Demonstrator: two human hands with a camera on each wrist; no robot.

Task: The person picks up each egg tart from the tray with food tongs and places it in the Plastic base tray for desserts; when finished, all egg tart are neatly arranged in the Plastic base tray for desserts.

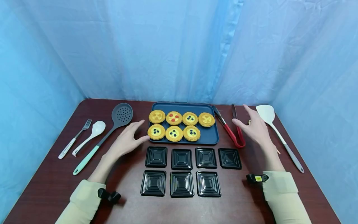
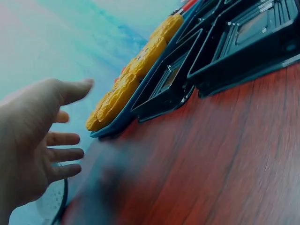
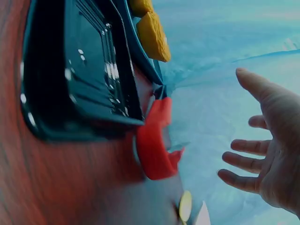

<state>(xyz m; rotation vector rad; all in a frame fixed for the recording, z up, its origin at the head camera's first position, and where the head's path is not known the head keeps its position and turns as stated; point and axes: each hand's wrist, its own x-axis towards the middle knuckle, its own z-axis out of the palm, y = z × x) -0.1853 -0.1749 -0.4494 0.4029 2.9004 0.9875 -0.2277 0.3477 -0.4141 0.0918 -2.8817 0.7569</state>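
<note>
My left hand [image 1: 127,140] hovers at the left end of a blue tray [image 1: 209,133], its thumb and fingers spread and holding nothing. On that tray lie several round yellow tarts [image 1: 174,133], some topped with dark dots, one with red pieces. My right hand [image 1: 253,126], also spread and holding nothing, is above the table just right of red-handled tongs [image 1: 230,132]. Part of a small thing behind the right hand is hidden. Several square black plastic trays [image 1: 181,159] stand in two rows in front of the blue tray; the right wrist view shows one black tray [image 3: 89,112] close up.
On the left lie a fork [image 1: 74,140], a white spoon [image 1: 93,133] and a grey skimmer [image 1: 122,115] with a green handle. A white spatula [image 1: 267,113] lies along the table's right side. Light blue curtains [image 1: 167,49] surround the table.
</note>
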